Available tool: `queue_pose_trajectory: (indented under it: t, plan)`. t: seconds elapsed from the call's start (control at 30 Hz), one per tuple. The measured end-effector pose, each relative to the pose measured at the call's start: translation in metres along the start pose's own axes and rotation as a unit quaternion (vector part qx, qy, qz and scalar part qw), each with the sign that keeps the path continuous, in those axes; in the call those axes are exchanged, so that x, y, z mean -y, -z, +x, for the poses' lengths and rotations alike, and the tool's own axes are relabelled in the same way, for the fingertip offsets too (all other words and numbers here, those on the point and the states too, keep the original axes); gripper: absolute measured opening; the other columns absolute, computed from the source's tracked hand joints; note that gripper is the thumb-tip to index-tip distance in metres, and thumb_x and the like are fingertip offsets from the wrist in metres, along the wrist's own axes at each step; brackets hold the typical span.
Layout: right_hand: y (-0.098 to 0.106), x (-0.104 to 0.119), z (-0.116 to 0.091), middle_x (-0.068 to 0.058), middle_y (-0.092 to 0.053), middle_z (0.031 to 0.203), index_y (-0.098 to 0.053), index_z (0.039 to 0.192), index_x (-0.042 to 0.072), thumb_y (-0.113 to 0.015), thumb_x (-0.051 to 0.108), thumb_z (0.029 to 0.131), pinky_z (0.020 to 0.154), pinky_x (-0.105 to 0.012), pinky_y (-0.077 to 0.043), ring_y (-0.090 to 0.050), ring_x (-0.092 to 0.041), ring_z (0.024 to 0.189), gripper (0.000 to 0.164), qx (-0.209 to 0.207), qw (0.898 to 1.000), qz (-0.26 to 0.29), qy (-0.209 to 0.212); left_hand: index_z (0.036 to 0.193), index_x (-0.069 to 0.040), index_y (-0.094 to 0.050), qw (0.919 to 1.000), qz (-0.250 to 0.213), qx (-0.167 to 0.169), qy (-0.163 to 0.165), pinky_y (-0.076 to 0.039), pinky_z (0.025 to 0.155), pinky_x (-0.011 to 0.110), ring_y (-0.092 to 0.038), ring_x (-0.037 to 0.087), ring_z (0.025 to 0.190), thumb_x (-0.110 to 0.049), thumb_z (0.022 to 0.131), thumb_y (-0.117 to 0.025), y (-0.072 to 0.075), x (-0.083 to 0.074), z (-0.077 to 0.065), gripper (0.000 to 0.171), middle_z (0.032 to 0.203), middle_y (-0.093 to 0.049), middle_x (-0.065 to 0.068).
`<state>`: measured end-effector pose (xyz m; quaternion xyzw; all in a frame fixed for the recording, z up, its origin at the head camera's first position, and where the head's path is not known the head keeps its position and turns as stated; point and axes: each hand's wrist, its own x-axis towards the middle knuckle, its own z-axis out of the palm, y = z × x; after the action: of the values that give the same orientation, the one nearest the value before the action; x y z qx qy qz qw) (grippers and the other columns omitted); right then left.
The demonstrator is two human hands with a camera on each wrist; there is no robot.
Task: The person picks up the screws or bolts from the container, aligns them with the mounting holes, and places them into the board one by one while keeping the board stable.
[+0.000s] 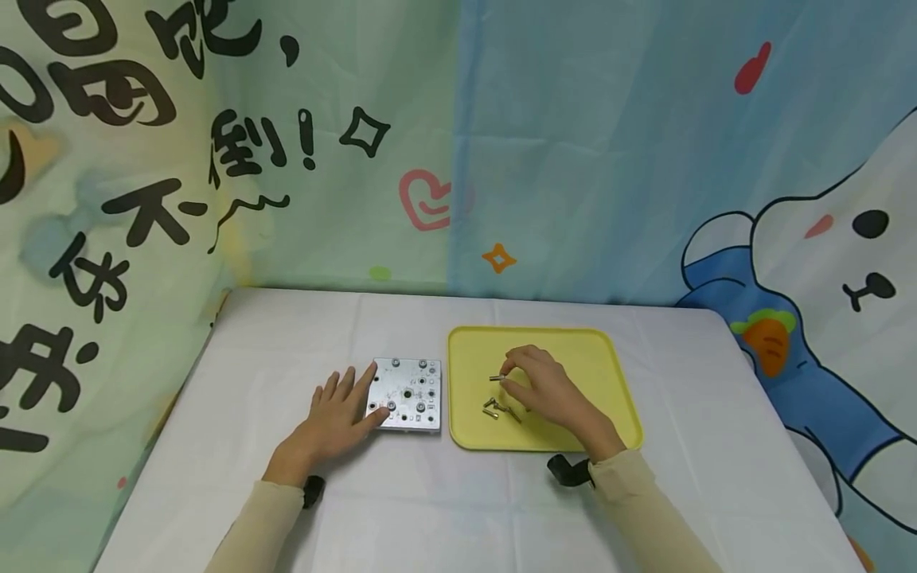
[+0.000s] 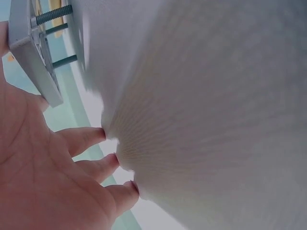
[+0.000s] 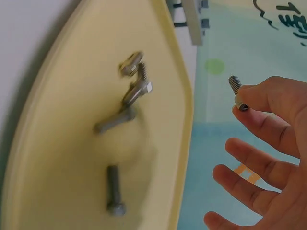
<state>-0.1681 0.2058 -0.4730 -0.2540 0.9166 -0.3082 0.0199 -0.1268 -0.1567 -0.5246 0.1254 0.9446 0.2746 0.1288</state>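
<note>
A silver metal plate point(image 1: 404, 395) with holes and several bolt heads lies on the white table, left of a yellow tray point(image 1: 544, 442). My left hand point(image 1: 335, 422) is spread at its left side, thumb on the near corner and index fingertip by the far one. In the left wrist view, threaded bolts point(image 2: 55, 14) stick out of the plate's underside, and the other fingertips press the cloth. Above the tray, my right hand point(image 1: 548, 390) pinches a small bolt point(image 3: 235, 88) between thumb and index finger, its other fingers loosely spread.
Several loose bolts point(image 1: 501, 408) lie on the tray below the right hand; one bolt point(image 3: 114, 189) is set apart from the cluster in the right wrist view. A white cloth point(image 1: 444, 509) covers the table. A printed curtain point(image 1: 573, 159) hangs behind it.
</note>
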Motion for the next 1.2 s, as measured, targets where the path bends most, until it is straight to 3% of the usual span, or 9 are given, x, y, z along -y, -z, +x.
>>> queue_pose_trajectory:
  t: [0.43, 0.83, 1.2]
  plan:
    - [-0.009, 0.029, 0.018, -0.02, -0.058, 0.129, -0.066, 0.095, 0.014, -0.072, 0.013, 0.093, 0.096, -0.067, -0.037, -0.049, -0.042, 0.123, 0.007, 0.007, 0.999, -0.01, 0.03, 0.163, -0.022, -0.013, 1.0, 0.006, -0.005, -0.003, -0.005, 0.113, 0.068, -0.005, 0.05, 0.147, -0.065, 0.099, -0.044, 0.003, -0.002, -0.001, 0.083, 0.161, -0.014, 0.027]
    - [-0.028, 0.049, 0.038, -0.015, -0.059, 0.13, -0.068, 0.099, 0.012, -0.07, 0.017, 0.095, 0.099, -0.062, -0.039, -0.051, -0.036, 0.124, 0.007, 0.027, 0.998, -0.029, 0.055, 0.163, -0.024, -0.011, 1.0, 0.006, -0.002, 0.0, -0.003, 0.114, 0.066, -0.003, 0.048, 0.148, -0.067, 0.098, -0.042, 0.0, 0.001, 0.0, 0.083, 0.162, -0.013, 0.026]
    - [-0.052, 0.061, 0.053, -0.011, -0.063, 0.121, -0.069, 0.096, 0.011, -0.074, 0.018, 0.091, 0.092, -0.053, -0.046, -0.058, -0.031, 0.112, 0.01, 0.016, 0.994, -0.058, 0.089, 0.163, -0.026, -0.01, 1.0, 0.001, -0.001, 0.003, -0.004, 0.114, 0.066, -0.003, 0.047, 0.148, -0.068, 0.098, -0.041, 0.001, 0.001, 0.0, 0.083, 0.163, -0.013, 0.025]
